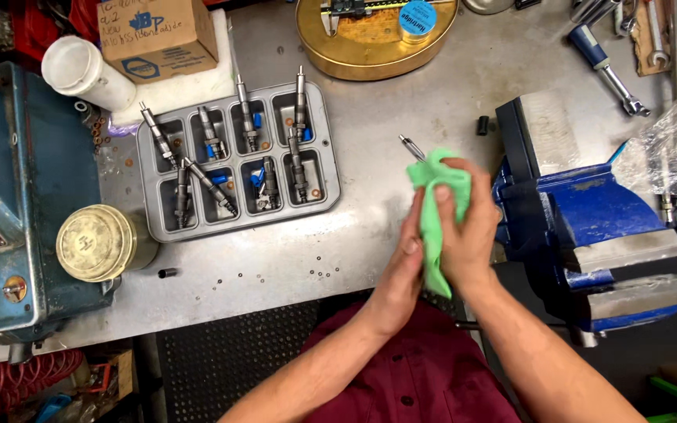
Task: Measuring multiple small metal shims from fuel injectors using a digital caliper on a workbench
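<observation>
Both my hands are wrapped around a green cloth (435, 205) just in front of my chest. A thin metal injector (411, 146) pokes out of the cloth's upper left end. My right hand (468, 223) grips the cloth-covered part from the right. My left hand (403, 270) presses against the cloth from the left. A grey compartment tray (327, 168) holding several similar metal injectors with blue parts lies on the metal bench to the left of my hands.
A blue bench vise (581, 215) stands right of my hands. A gold round tray (370, 59) with a caliper lies at the back. A tin can (97, 243), white cylinder (86, 72), cardboard box (158, 35), blue machine (9, 196) and wrenches (609, 70) surround.
</observation>
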